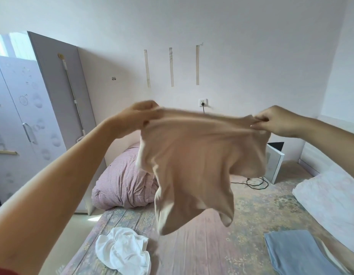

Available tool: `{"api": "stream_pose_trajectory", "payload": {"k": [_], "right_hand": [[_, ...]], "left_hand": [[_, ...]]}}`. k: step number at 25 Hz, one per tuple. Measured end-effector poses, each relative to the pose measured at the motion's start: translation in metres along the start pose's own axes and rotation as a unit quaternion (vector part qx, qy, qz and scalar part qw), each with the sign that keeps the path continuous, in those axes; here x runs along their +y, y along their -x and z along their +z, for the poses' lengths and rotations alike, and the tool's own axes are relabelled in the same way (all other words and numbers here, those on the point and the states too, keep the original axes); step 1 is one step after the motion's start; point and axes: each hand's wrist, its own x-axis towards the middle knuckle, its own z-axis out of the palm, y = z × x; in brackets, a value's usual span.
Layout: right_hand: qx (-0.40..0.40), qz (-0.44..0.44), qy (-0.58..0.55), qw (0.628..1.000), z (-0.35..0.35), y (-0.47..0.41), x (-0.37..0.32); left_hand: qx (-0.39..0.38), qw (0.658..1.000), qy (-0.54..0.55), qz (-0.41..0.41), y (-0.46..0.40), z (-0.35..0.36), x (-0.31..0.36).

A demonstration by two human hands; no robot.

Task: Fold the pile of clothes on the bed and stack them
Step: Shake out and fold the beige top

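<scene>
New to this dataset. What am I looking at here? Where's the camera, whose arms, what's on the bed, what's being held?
There is no robot here. A person wears one wide-angle camera on the head, so the single picture looks forward and down along their own arms. The left hand and the right hand each pinch a top corner of a beige garment, probably a T-shirt, and hold it stretched out in the air above the bed. It is blurred, so its exact shape is hard to tell.

On the bed's patterned cover lie a crumpled white garment at the near left, not folded, and a flat folded blue garment at the near right. A bundled pink striped duvet sits at the far end, and a white pillow lies on the right. A wardrobe stands to the left.
</scene>
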Motion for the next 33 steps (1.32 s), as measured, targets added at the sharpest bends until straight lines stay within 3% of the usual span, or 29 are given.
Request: {"api": "stream_pose_trajectory", "payload": {"k": [2,4,6,8,10,14,20,23,27,30,33], "right_hand": [[0.022,0.005,0.003,1.000,0.000,-0.003,0.004],[0.062,0.003,-0.057,0.996,-0.001,-0.006,0.002],[0.084,0.007,-0.138,0.987,0.002,-0.009,0.001],[0.105,0.007,-0.201,0.974,0.006,-0.013,0.002],[0.083,-0.007,-0.151,0.985,0.012,-0.015,0.007],[0.093,-0.025,-0.142,0.985,0.021,-0.017,0.024],[0.074,-0.023,-0.214,0.974,0.058,-0.026,0.046],[0.003,-0.018,-0.171,0.985,0.097,-0.040,0.070],[-0.010,0.035,-0.140,0.989,0.159,-0.067,0.111],[-0.029,0.094,-0.186,0.978,0.200,-0.086,0.127],[-0.022,0.167,-0.226,0.959,0.244,-0.112,0.150]], "left_hand": [[-0.008,0.985,-0.171,-0.013,-0.003,0.001,-0.011],[0.057,0.966,-0.252,0.019,-0.008,0.002,-0.012],[0.086,0.953,-0.286,0.045,-0.009,0.004,-0.011],[0.112,0.961,-0.251,0.036,-0.010,0.006,-0.014],[0.102,0.953,-0.284,0.012,-0.011,0.009,-0.022],[0.165,0.906,-0.390,0.002,-0.010,0.013,-0.042],[0.202,0.937,-0.280,-0.053,-0.026,0.042,-0.095],[0.128,0.961,-0.226,-0.090,-0.038,0.061,-0.139],[0.185,0.967,-0.007,-0.173,-0.053,0.090,-0.199],[0.186,0.966,-0.021,-0.178,-0.071,0.114,-0.242],[0.149,0.963,-0.149,-0.168,-0.090,0.128,-0.288]]}}
